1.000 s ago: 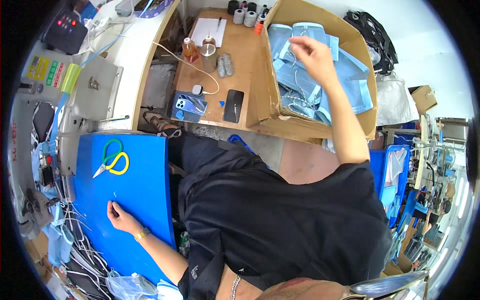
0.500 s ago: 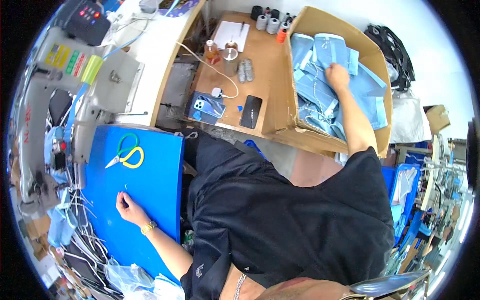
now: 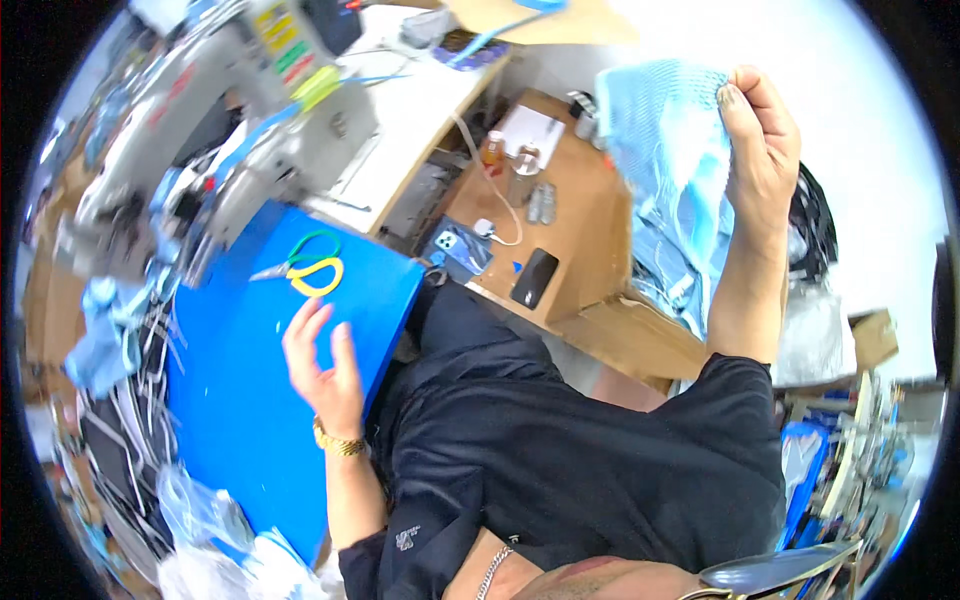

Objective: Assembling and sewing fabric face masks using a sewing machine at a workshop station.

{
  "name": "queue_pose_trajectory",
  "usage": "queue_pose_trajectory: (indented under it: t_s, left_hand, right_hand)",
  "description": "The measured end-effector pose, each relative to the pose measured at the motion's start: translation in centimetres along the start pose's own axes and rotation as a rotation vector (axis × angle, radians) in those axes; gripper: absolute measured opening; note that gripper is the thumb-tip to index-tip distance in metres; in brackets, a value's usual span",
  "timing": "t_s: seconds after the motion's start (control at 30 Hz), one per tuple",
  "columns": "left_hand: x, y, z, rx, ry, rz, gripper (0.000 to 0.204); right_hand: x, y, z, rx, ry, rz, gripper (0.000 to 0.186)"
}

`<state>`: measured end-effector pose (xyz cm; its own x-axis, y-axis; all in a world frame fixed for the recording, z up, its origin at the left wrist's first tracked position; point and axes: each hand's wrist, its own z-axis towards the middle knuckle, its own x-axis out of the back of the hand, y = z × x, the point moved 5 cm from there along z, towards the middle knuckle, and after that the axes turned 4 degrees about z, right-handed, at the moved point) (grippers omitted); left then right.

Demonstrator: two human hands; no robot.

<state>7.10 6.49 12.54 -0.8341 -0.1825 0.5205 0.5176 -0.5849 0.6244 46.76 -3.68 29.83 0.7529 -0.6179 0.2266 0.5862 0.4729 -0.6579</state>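
Note:
My right hand (image 3: 765, 150) is raised over the cardboard box (image 3: 590, 250), its thumb and fingers pinching the edge of a light blue mesh fabric piece (image 3: 665, 120). The piece hangs down from the grip and is partly smeared by motion. More blue fabric pieces (image 3: 660, 265) lie in the box below, half hidden behind it and my forearm. Over the blue work surface (image 3: 240, 400), my left hand (image 3: 328, 365) has its fingers apart and holds nothing. Just beyond its fingertips lie scissors (image 3: 318, 270) with one green and one yellow handle loop.
A sewing machine (image 3: 240, 130) stands at the left, beside a white table (image 3: 420, 110). On the brown table are two phones (image 3: 535, 278) (image 3: 460, 245), a bottle (image 3: 493, 150), a charger (image 3: 485, 228) and paper (image 3: 530, 135). Plastic bags (image 3: 200, 510) lie at the near left.
My right hand has lifted a blue mesh piece up out of the box. My left hand has moved right toward the scissors and its fingers have spread. The whole view has shifted.

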Motion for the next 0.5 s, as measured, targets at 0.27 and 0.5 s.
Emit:
queue_pose_trajectory:
  t_s: [0.27, 0.5]
  left_hand:
    - [8.4, 9.3, 2.4, -0.319, 0.266, 0.184, 0.044]
    - [7.2, -1.7, -5.1, 0.211, 0.149, 0.400, 0.047]
  right_hand:
    - [-22.2, -6.4, -0.9, 0.210, -0.609, 0.579, 0.011]
    - [-40.1, 2.5, -17.1, -0.857, -0.862, 0.862, 0.018]
